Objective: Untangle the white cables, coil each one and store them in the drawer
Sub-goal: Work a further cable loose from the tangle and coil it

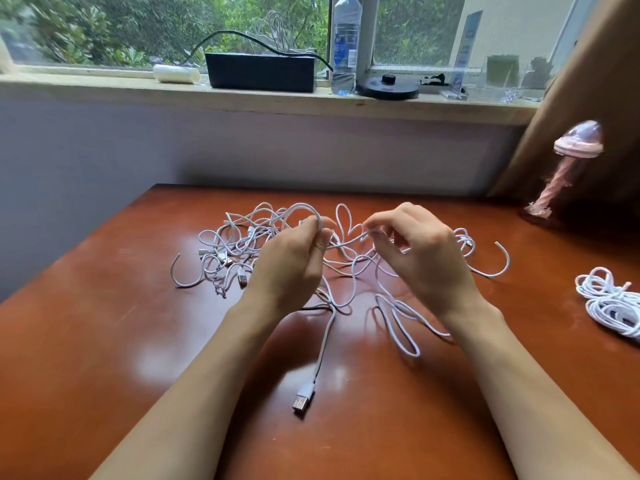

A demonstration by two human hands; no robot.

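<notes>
A tangle of white cables (242, 247) lies spread over the middle of the reddish wooden table (86, 341). My left hand (291, 268) grips a loop of one white cable above the tangle. My right hand (422, 258) pinches the same cable a short way to the right, between thumb and forefinger. The stretch between the hands sags slightly. One cable runs toward me and ends in a USB plug (303, 400) on the table. A separate bundle of white cable (609, 303) sits at the table's right edge. No drawer is in view.
A pink mushroom-shaped ornament (568, 168) stands at the table's far right by a brown curtain. On the windowsill behind are a black box (263, 72), a water bottle (344, 46), a white roll (175, 73) and a round black base (388, 86).
</notes>
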